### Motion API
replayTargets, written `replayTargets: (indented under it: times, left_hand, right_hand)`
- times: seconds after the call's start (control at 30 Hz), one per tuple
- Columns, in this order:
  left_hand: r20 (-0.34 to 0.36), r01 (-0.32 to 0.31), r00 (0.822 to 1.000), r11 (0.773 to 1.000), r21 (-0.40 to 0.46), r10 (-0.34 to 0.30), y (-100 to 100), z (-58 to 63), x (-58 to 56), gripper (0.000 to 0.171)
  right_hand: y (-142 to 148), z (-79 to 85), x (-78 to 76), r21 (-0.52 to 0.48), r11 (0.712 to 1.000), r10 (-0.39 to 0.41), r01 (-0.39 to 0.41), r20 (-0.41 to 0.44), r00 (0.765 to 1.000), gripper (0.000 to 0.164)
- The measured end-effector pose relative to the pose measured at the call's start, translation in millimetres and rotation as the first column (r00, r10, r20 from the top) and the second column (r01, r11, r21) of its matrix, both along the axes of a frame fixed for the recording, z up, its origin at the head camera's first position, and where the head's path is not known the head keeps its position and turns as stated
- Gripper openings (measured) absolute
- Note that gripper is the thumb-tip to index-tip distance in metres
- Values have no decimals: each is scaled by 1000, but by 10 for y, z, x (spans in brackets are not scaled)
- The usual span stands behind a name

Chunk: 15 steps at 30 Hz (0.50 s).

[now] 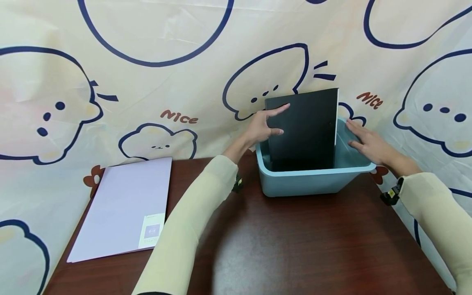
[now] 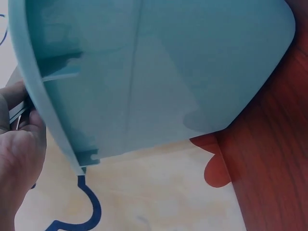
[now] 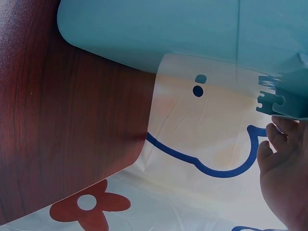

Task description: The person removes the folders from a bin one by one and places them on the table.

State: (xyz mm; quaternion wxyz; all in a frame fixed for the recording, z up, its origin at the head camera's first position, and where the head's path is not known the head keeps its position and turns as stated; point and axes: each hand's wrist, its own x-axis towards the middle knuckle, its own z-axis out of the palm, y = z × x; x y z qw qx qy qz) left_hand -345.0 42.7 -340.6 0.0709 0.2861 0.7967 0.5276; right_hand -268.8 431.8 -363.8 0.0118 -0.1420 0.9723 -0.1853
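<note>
A black folder (image 1: 302, 131) with a thin white right edge stands upright, leaning slightly back, inside a light blue plastic bin (image 1: 306, 184). At the folder's left edge, my left hand (image 1: 259, 127) pinches it, index finger and thumb across the front face. The left wrist view shows thin edges between the fingers of that hand (image 2: 21, 144), beside the bin's rim. My right hand (image 1: 370, 145) grips the bin's right rim, thumb inside; several fingertips of the hand (image 3: 284, 154) show outside below the rim in the right wrist view.
A lavender folder (image 1: 129, 205) with a white label at its lower right corner lies on the left of the dark brown table (image 1: 295, 246). Behind the table and along both sides hangs a cream cloth (image 1: 206, 94) with blue cartoon outlines, close to the bin's back.
</note>
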Motion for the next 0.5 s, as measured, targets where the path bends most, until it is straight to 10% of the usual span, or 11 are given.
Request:
replayTargets:
  times: [0.5]
  left_hand:
    - [-81, 12, 997, 998, 55, -7, -143, 329, 107, 83]
  right_hand:
    - [-12, 1, -4, 3, 1000, -4, 4, 5, 1000, 72]
